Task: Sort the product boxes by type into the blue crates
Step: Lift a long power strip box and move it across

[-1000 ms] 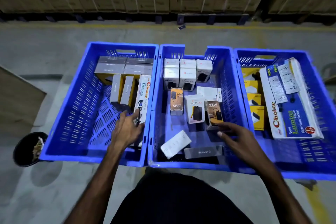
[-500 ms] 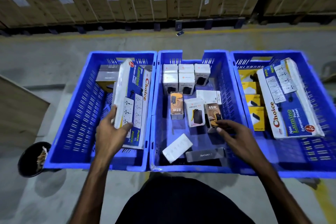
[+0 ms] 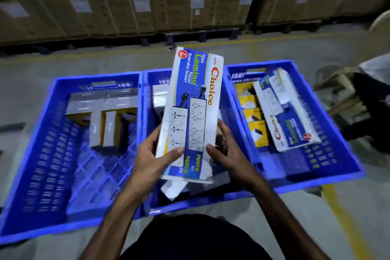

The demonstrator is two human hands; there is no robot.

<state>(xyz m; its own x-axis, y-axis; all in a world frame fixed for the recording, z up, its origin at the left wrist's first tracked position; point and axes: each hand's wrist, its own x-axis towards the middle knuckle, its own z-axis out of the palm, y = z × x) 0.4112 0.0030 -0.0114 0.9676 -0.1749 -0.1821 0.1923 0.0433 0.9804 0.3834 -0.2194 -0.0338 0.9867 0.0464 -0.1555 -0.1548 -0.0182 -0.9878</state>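
Above middle crate (image 3: pixel 202 198), hands hold box (image 3: pixel 193 110)

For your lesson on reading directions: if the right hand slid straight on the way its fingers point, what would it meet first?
The right hand points left, so it would likely first meet the extension socket box it already grips, then the left hand; depth is uncertain.

Dim warehouse. Grey concrete floor (image 3: pixel 52 65) with a yellow painted line (image 3: pixel 263 38) across the upper frame. Stacked strapped cardboard cartons (image 3: pixel 118 0) on dark pallets (image 3: pixel 202 36) fill the top; pale plastic chair (image 3: pixel 346 91) at right edge.
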